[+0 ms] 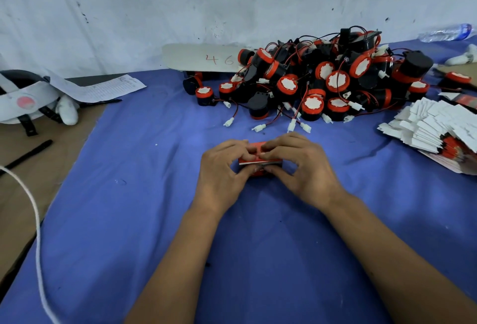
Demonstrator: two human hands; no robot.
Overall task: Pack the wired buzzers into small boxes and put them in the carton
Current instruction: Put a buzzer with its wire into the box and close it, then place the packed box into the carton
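Left hand [222,168] and right hand [299,168] both pinch the small box [258,159] just before the buzzer pile [322,83]; light, crushable card, best held by its edges.

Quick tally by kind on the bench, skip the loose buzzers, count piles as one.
Hands: 2, left hand and right hand, both holding the box
Small red box: 1
Buzzer pile: 1
Flat box stack: 1
Water bottle: 1
Paper sheet: 1
Total: 7
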